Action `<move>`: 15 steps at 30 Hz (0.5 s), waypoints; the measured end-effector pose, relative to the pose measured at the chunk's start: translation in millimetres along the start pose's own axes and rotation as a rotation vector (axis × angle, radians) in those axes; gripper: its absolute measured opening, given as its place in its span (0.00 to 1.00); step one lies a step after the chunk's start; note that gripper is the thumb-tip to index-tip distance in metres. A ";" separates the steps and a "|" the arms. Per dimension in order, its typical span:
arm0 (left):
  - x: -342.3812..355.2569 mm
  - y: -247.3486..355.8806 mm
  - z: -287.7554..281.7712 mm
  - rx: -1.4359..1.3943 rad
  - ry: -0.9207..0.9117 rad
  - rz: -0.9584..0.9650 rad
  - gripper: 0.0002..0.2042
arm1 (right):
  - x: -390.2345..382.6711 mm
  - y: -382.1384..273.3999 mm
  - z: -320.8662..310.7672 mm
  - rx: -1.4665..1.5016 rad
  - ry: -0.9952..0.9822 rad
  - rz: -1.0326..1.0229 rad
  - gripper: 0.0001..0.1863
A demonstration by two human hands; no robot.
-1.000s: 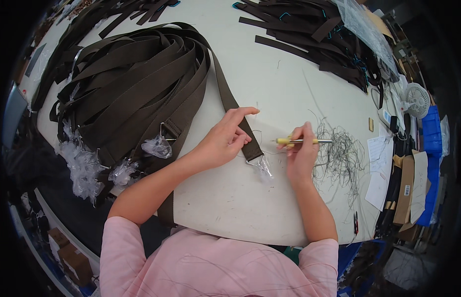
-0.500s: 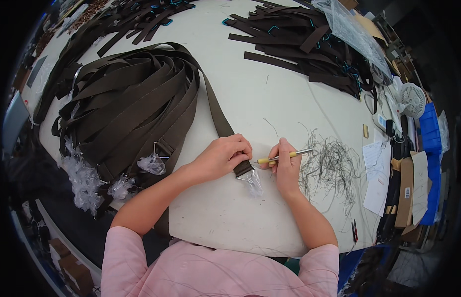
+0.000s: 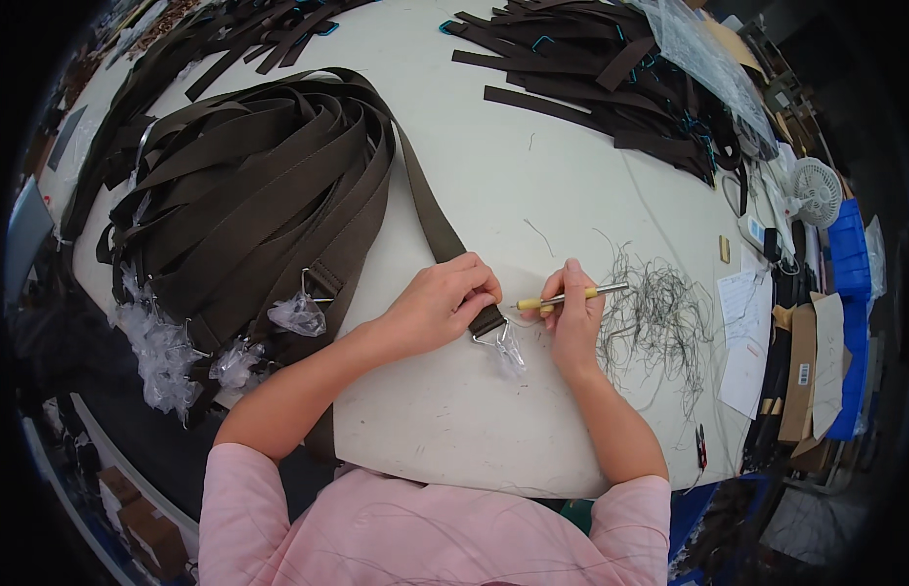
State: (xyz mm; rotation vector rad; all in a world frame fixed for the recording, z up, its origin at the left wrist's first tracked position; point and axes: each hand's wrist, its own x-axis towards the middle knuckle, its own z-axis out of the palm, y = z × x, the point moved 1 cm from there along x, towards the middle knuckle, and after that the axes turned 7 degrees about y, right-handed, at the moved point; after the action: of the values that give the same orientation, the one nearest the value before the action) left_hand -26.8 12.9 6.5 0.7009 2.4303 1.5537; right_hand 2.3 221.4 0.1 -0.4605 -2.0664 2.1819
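A dark brown webbing strap (image 3: 433, 210) runs down from the coiled pile of straps (image 3: 259, 186) on my left. My left hand (image 3: 444, 301) pinches this strap near its end, thumb and fingertips together. Just below them hangs a metal buckle (image 3: 491, 338) with clear plastic wrap (image 3: 508, 357) around it. My right hand (image 3: 576, 327) grips a slim pen-like tool (image 3: 581, 296) with a yellow handle and a silver rear end. The tool's thin tip points left, towards the strap beside my left fingertips. Whether it touches anything is too small to tell.
Loose dark thread clippings (image 3: 657, 322) lie in a tangle right of my right hand. Red-handled snips (image 3: 700, 447) rest near the front right edge. More straps with blue-edged buckles (image 3: 581, 83) cover the far side. Papers (image 3: 742, 342), a small white fan (image 3: 816, 192) and blue bins (image 3: 849, 254) line the right.
Both hands and the strap end have shifted slightly right in the picture. My right hand has tilted the tool's silver end a little, and the tool sits somewhat higher.
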 end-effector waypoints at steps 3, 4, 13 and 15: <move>1.6 5.4 -0.2 -0.001 -0.023 -0.025 0.04 | 1.9 1.3 -2.6 0.122 0.030 0.016 0.26; 2.7 7.2 0.0 0.012 -0.035 -0.039 0.04 | 2.1 1.0 -2.5 0.150 0.047 0.024 0.26; -0.6 -5.2 8.2 0.010 0.134 0.173 0.06 | 1.6 1.1 -3.7 0.122 0.074 -0.023 0.26; 1.4 -4.9 8.6 -0.007 0.133 0.140 0.05 | 1.0 -1.3 -1.8 0.044 0.075 -0.025 0.27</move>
State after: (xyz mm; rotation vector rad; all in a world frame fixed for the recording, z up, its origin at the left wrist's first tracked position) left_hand -26.1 18.9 -1.5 0.8062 2.5169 1.7124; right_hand 1.7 223.4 1.1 -0.5008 -1.9719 2.1563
